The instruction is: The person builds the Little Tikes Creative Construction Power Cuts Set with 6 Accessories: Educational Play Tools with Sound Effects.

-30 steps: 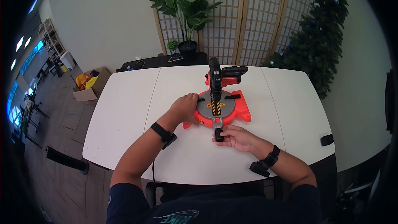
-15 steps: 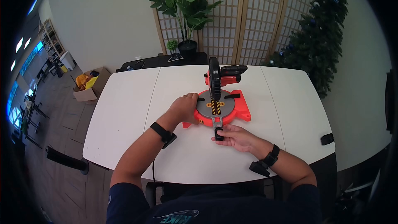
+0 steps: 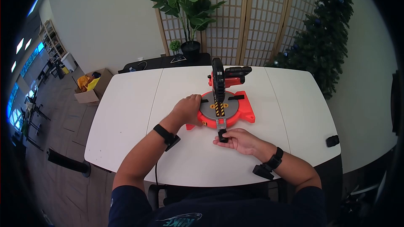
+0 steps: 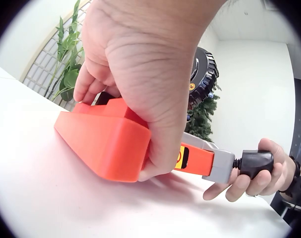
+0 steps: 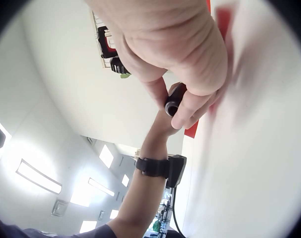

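A miter saw [image 3: 218,82] with an orange-red base [image 3: 247,111], a grey round turntable [image 3: 206,108] and a black toothed wheel-like guard stands on the white table. My left hand [image 3: 186,110] grips the left side of the base, thumb at the front and fingers over the back. At the saw's front, my right hand [image 3: 243,141] pinches a black knob [image 4: 256,163] between thumb and fingers. A short threaded shaft [image 4: 237,163] shows between the knob and the grey arm [image 4: 222,166]. In the right wrist view the knob's hollow end [image 5: 172,108] faces the camera.
A small black object [image 3: 332,141] lies at the table's right edge. Behind the table are a potted plant [image 3: 190,49], a folding screen [image 3: 263,25] and a decorated tree [image 3: 320,38]. A cardboard box [image 3: 100,87] is on the floor to the left.
The right hand's thumb and fingers have shifted slightly around the black knob, and the knob shows a different side. My left hand and the saw's base stay in place.
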### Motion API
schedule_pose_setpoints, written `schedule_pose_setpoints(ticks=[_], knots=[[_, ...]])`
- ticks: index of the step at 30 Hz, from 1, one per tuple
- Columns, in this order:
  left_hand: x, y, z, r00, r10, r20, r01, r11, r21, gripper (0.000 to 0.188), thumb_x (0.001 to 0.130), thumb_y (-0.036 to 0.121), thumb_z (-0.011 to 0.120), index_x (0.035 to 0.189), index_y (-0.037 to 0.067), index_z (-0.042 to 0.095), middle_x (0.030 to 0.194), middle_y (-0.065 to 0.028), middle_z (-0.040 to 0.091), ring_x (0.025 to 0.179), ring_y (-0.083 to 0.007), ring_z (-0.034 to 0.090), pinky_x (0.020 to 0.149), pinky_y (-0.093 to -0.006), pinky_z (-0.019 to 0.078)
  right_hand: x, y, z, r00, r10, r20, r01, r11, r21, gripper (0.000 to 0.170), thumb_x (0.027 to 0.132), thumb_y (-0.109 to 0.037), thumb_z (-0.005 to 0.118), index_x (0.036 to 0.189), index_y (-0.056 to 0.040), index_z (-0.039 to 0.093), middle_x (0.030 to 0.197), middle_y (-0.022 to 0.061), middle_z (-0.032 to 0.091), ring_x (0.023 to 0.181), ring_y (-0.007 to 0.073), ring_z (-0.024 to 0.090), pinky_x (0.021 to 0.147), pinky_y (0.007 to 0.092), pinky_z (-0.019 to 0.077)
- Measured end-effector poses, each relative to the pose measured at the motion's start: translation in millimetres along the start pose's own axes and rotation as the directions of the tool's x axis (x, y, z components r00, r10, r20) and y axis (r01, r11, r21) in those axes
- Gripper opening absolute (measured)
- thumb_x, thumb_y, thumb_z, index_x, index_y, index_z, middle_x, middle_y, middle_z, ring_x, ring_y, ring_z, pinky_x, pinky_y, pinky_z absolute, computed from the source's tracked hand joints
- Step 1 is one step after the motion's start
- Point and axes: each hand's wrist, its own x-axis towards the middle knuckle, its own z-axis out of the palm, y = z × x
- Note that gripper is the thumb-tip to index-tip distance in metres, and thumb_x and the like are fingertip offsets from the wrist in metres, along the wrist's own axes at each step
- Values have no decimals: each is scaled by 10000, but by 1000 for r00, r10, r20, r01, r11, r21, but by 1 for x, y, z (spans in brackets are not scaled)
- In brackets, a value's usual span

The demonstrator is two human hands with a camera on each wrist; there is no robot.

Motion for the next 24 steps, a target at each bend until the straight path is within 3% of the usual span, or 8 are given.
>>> schedule_pose_setpoints(ticks=[2, 7, 10, 14, 16, 20, 22, 24], knots=[[0, 0, 1, 1000, 7, -11, -7, 1000, 6, 989, 519, 431, 916, 1291, -26, 498, 1166, -210, 649, 1041, -358, 679, 910, -394, 566, -1, 1, 2, 1000, 14, 17, -15, 998, 53, 221, 994, -102, 658, 1138, 42, 573, 1128, 122, 627, 1147, 298, 676, 1032, 334, 573], [0, 0, 1, 1000, 6, -14, -6, 1000, 15, 989, 522, 432, 921, 1290, -25, 498, 1171, -207, 648, 1047, -355, 677, 914, -394, 564, -3, 4, 9, 994, -25, -107, 30, 999, 46, 211, 1019, -73, 586, 1169, 72, 560, 1156, 178, 642, 1159, 322, 669, 1050, 357, 563], [1, 0, 1, 1000, -1, -4, 1, 1000, 15, 991, 522, 433, 921, 1292, -25, 497, 1183, -207, 645, 1054, -354, 675, 918, -392, 563, -2, -2, -1, 1000, 10, 7, -11, 998, 58, 210, 1019, -91, 605, 1162, 58, 565, 1141, 147, 632, 1160, 312, 668, 1058, 365, 558], [1, 0, 2, 1000, -3, 2, 3, 1000, 21, 994, 524, 435, 921, 1294, -27, 495, 1190, -208, 643, 1059, -353, 674, 921, -390, 562, -3, -2, 2, 999, 23, 22, -26, 990, 139, 205, 1024, -90, 593, 1160, 62, 570, 1146, 149, 634, 1162, 315, 667, 1056, 375, 558], [1, 0, 1, 1000, -2, 0, 2, 1000, 18, 995, 523, 435, 920, 1294, -30, 494, 1191, -210, 642, 1062, -353, 673, 923, -389, 562, -6, 1, 11, 996, -47, -80, 53, 996, 68, 201, 1024, -65, 564, 1169, 75, 567, 1171, 178, 638, 1165, 322, 666, 1059, 379, 554], [0, 0, 0, 1000, -2, 3, 2, 1000, 17, 997, 527, 438, 919, 1296, -31, 492, 1193, -212, 641, 1065, -354, 673, 925, -391, 562, -3, 1, 2, 997, -39, -63, 39, 999, -3, 188, 1019, -67, 585, 1156, 62, 574, 1152, 156, 636, 1164, 313, 667, 1062, 365, 553], [0, 0, -1, 1000, 4, 1, -4, 1000, 13, 1001, 526, 442, 920, 1297, -31, 491, 1195, -213, 640, 1064, -354, 673, 924, -393, 563, -4, -4, -1, 1000, 10, 14, -12, 997, 75, 175, 996, -62, 638, 1128, 37, 581, 1126, 120, 625, 1160, 300, 670, 1063, 354, 553], [0, 1, -1, 1000, 0, 4, 0, 1000, 14, 1000, 525, 442, 921, 1295, -31, 492, 1192, -213, 641, 1062, -355, 674, 923, -393, 563, -3, -1, 2, 1000, -12, -15, 13, 997, 71, 185, 998, -56, 625, 1141, 52, 578, 1138, 137, 632, 1159, 305, 671, 1060, 360, 555]])
